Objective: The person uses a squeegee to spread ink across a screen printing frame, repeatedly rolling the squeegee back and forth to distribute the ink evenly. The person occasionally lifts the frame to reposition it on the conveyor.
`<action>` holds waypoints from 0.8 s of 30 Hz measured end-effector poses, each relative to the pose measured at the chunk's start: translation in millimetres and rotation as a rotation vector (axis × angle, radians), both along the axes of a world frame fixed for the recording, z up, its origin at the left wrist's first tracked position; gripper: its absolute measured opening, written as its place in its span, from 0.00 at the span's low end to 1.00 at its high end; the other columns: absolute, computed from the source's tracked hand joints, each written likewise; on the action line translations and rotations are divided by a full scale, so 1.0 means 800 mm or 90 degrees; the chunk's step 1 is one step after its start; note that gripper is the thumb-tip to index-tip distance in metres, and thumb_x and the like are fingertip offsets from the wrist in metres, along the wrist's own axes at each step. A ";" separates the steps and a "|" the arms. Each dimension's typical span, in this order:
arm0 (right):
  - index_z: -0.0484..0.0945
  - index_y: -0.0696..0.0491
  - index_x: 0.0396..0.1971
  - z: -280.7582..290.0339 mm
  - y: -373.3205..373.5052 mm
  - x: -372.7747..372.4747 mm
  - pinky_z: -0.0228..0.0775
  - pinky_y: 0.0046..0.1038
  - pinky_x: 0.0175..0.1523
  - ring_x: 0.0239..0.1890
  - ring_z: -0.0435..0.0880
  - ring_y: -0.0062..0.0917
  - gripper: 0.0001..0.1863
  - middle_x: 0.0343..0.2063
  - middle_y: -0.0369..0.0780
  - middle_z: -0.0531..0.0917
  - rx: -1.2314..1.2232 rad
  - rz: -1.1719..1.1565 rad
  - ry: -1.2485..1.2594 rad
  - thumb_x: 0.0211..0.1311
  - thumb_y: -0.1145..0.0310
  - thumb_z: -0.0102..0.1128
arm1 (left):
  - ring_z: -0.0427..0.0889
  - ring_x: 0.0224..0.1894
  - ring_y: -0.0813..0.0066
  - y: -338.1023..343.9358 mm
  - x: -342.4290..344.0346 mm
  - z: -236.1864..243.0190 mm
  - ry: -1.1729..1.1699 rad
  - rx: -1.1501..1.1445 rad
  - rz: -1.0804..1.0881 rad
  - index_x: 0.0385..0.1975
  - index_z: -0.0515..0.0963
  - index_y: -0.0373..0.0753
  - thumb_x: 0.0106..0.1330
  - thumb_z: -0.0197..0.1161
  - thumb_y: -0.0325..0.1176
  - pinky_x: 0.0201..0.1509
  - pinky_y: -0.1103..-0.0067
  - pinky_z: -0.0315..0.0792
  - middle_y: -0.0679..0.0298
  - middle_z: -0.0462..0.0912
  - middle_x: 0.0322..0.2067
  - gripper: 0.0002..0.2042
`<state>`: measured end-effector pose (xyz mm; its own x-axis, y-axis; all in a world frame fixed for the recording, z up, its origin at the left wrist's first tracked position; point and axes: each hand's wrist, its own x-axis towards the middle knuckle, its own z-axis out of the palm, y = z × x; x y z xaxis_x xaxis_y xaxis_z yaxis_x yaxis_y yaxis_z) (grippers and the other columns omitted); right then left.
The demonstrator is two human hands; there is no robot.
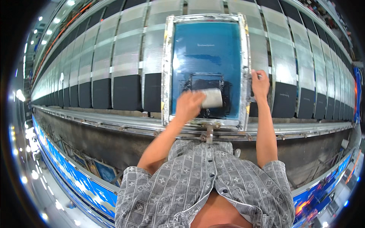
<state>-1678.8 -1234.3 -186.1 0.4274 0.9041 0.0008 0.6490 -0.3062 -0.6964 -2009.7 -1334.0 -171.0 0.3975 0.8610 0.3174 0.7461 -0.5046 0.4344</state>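
A screen frame [167, 57] with a silver border and blue mesh [205, 38] lies over the pallets at centre, dark ink pooled on its lower part. My left hand [189, 102] is closed on a pale, flat scraper [212, 98], held over the inked area. Just outside the frame's right side, my right hand [260, 81] has its fingers curled, fingertips close to the frame's edge; whether they grip it or something else is too small to make out.
Long rows of pallets [99, 53] with black pieces [100, 93] on their near ends curve away to both sides. A metal rail [95, 119] runs along the near edge. Leaning frames [102, 171] stand low at left, near a blue patterned panel [72, 163].
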 end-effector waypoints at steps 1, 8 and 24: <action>0.81 0.56 0.35 0.020 0.002 -0.006 0.73 0.41 0.46 0.37 0.85 0.46 0.18 0.33 0.50 0.86 0.001 -0.001 0.006 0.69 0.53 0.65 | 0.82 0.37 0.66 -0.036 -0.002 0.010 0.001 0.017 0.009 0.49 0.86 0.44 0.46 0.63 0.17 0.41 0.72 0.76 0.64 0.89 0.47 0.27; 0.79 0.57 0.33 -0.011 -0.018 -0.180 0.72 0.36 0.45 0.33 0.81 0.31 0.16 0.30 0.45 0.84 0.050 0.009 0.137 0.70 0.58 0.66 | 0.81 0.43 0.67 -0.060 -0.162 0.036 0.091 -0.031 0.061 0.43 0.85 0.44 0.42 0.69 0.21 0.46 0.69 0.71 0.70 0.86 0.42 0.23; 0.82 0.54 0.36 -0.059 0.001 -0.271 0.76 0.42 0.47 0.39 0.85 0.49 0.17 0.36 0.51 0.87 -0.038 0.065 -0.028 0.69 0.53 0.64 | 0.87 0.34 0.60 0.029 -0.288 0.043 0.203 -0.277 -0.077 0.30 0.88 0.47 0.51 0.79 0.46 0.42 0.66 0.77 0.64 0.87 0.29 0.13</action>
<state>-1895.7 -1233.7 -233.4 0.3338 0.9419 -0.0376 0.7088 -0.2771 -0.6488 -2240.0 -1310.5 -136.3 0.5197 0.8283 -0.2092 0.8227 -0.4192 0.3840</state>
